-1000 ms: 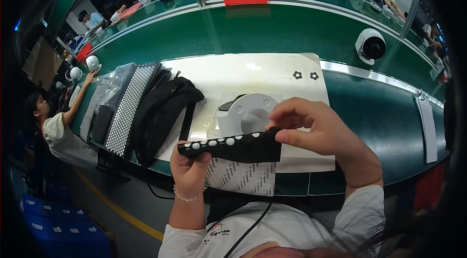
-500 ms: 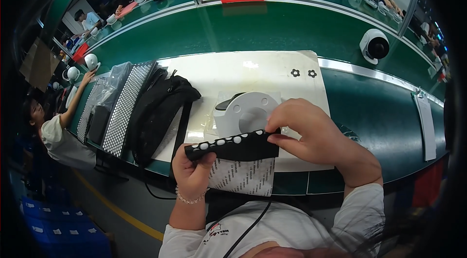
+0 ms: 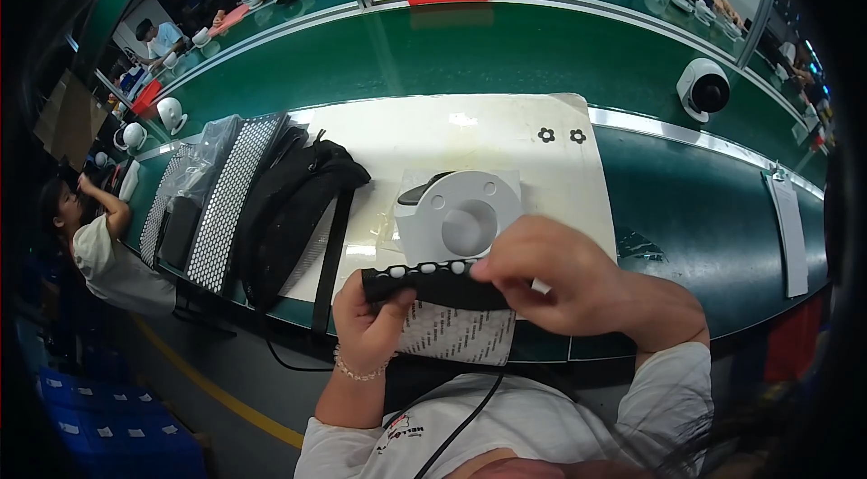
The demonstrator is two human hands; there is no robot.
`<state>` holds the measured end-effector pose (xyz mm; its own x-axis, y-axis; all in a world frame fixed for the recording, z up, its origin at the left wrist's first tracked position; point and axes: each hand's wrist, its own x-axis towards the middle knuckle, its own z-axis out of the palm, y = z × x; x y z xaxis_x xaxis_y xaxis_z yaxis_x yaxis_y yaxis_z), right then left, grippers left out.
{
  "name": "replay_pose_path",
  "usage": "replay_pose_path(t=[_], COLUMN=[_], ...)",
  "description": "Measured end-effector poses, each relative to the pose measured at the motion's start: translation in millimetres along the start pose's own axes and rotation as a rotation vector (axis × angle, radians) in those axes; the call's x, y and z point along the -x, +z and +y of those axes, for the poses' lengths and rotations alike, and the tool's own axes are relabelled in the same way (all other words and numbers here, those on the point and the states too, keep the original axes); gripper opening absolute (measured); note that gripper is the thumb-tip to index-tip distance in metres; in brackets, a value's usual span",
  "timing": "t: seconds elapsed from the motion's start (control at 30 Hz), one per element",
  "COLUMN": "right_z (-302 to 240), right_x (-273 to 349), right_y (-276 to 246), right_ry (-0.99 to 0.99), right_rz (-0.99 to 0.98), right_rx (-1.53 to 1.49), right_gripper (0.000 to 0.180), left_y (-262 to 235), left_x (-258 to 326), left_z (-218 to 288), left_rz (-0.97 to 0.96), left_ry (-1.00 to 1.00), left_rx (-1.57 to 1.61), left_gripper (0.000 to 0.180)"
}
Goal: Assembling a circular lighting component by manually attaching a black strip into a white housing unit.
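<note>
Hands grip black strip (white-dotted); grey disc just beyond.

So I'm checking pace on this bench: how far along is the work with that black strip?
Little looks finished. In hand: the left hand grips the black strip of white dots, and the right hand pinches near its middle. Left: the white round part sits bare on the white mat.

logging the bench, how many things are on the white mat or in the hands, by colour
black: 4 - strip, bag, two flower pieces
white: 2 - round base, dotted sheet
total: 6
</note>
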<state>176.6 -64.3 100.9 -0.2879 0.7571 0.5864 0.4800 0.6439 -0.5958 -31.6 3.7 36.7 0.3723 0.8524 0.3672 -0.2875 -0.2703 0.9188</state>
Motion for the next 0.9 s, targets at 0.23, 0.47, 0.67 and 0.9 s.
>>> replay_pose_path(t=[0.23, 0.47, 0.67, 0.9], right_z=[41.8, 38.9, 21.4, 22.6], right_x=[-15.7, -12.5, -10.7, -13.3], right_y=[-2.7, -3.8, 0.9, -3.9], right_ry=[0.291, 0.208, -0.121, 0.033], right_rz=[0.341, 0.249, 0.091, 0.294], right_rx=[-0.216, 0.084, 0.590, 0.441], right_gripper=[0.034, 0.038, 0.057, 0.048], left_y=[-5.8, -4.6, -3.2, 4.7], left_x=[-3.7, -0.8, -2.4, -4.6], left_z=[-17.4, -19.6, -18.2, -15.9], left_rz=[-0.243, -0.287, -0.308, -0.309], left_ry=[0.306, 0.299, 0.333, 0.346], left_rx=[-0.332, -0.442, -0.535, -0.511], left_gripper=[0.018, 0.018, 0.018, 0.018])
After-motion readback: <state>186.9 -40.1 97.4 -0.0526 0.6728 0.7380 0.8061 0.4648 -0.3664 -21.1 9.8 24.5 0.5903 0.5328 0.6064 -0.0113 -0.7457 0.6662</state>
